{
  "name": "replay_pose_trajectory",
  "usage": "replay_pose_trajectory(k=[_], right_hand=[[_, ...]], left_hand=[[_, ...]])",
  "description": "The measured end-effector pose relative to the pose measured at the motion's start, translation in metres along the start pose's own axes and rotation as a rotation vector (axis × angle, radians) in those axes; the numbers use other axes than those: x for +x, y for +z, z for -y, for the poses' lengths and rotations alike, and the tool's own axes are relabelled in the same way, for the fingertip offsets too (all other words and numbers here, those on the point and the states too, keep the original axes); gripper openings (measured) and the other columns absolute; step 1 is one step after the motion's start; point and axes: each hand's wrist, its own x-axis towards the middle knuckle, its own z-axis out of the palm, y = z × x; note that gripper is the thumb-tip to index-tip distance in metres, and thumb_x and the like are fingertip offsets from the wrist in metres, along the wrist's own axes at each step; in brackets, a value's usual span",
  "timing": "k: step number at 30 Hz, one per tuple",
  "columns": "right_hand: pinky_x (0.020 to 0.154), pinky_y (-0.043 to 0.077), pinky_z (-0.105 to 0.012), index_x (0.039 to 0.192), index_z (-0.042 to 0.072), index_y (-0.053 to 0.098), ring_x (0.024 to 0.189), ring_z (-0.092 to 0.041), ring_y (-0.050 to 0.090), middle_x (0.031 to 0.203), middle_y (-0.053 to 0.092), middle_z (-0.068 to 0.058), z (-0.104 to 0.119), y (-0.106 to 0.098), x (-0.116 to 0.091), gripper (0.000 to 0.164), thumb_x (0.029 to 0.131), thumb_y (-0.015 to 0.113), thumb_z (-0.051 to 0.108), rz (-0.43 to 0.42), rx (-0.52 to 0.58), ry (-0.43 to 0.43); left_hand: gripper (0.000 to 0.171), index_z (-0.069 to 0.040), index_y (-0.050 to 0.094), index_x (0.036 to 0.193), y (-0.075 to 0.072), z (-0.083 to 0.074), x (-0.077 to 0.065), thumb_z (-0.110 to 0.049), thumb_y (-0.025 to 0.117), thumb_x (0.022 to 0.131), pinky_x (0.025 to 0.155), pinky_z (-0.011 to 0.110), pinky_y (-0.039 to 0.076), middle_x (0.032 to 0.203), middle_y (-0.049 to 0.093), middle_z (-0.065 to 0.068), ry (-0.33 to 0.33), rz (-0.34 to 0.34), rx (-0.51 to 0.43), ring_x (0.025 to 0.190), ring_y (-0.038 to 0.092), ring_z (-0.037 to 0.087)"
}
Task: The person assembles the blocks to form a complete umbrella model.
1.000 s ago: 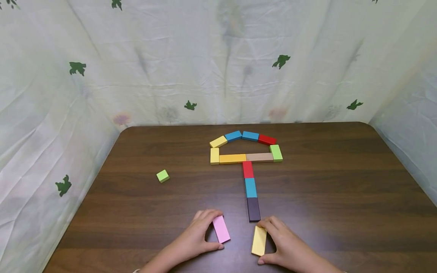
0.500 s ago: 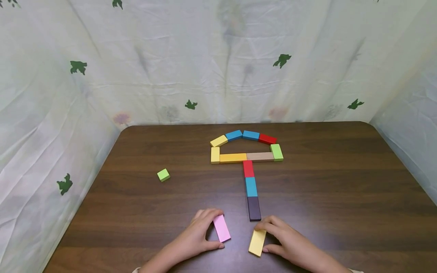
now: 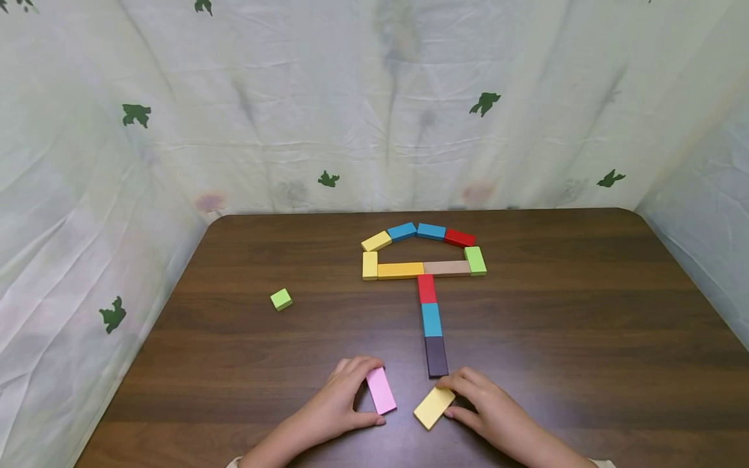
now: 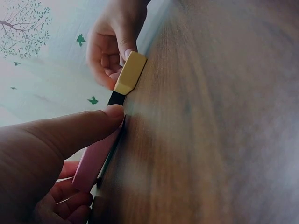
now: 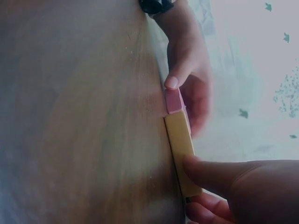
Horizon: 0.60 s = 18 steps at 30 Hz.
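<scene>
In the head view, my left hand (image 3: 332, 406) grips a pink block (image 3: 381, 391) between thumb and fingers, low at the table's surface. To its right, my right hand (image 3: 490, 411) pinches a pale yellow block (image 3: 432, 409) by its right end, so that it lies slanted. Just beyond that block is a dark purple block (image 3: 435, 357), the near end of a straight row with a turquoise block (image 3: 431, 320) and a red block (image 3: 426, 288). The left wrist view shows the thumb on the pink block (image 4: 96, 161). A thumb also presses the yellow block (image 5: 181, 149) in the right wrist view.
Farther back, several coloured blocks form a closed dome outline, with an orange block (image 3: 400, 271) and a tan block (image 3: 447, 268) as its base. A small green block (image 3: 281, 299) lies apart at the left. A pale curtain (image 3: 374, 130) hangs behind the brown table (image 3: 556, 325).
My right hand has turned the yellow block clockwise, from nearly upright in the head view to a slant, its near end swinging left. The left hand and pink block have stayed put.
</scene>
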Motion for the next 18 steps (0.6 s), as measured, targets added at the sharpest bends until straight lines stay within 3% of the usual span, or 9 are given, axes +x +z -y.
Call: replay_pose_trajectory(k=[18], right_hand=[[0.065,0.044,-0.018,0.102,0.018,0.061,0.077,0.0,0.048,0.093,0.051,0.015,-0.0013,0.0082,0.0027,0.034,0.072,0.075,0.017,-0.062,-0.041,0.053]], left_hand=[[0.07,-0.008,0.048,0.121,0.0004,0.0,0.0006,-0.033,0.079,0.064,0.091,0.035,0.034,0.118,0.049,-0.004,0.01,-0.005,0.01,0.105,0.042,0.016]])
